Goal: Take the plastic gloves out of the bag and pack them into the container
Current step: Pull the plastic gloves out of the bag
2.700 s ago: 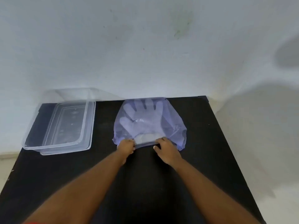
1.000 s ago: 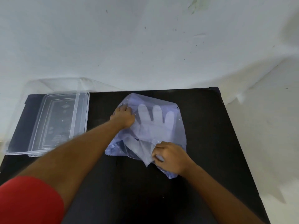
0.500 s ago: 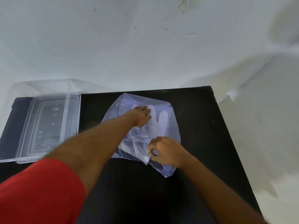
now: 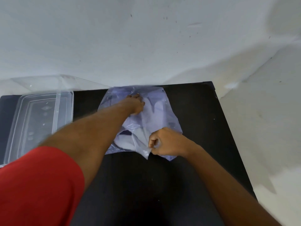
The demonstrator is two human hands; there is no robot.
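A translucent bluish bag (image 4: 171, 118) lies on the black table (image 4: 203, 128), with whitish plastic gloves (image 4: 156, 110) showing through it, fingers pointing away from me. My left hand (image 4: 136, 103) reaches across the bag to its far end and grips the plastic there. My right hand (image 4: 164, 141) is closed at the bag's near mouth, pinching the gloves' cuff edge (image 4: 143, 149), which sticks out toward me. The clear rectangular container (image 4: 65, 111) stands open at the table's left, nothing visible inside.
A clear lid (image 4: 48, 82) leans against the white wall behind the container. The table's right edge (image 4: 228, 128) drops off close to the bag. My left arm with its red sleeve (image 4: 40, 185) crosses the near left of the table.
My left hand has slid from the bag's left corner over the gloves to its far end. The right hand keeps pinching at the mouth, and the bag has crumpled and shifted away from me.
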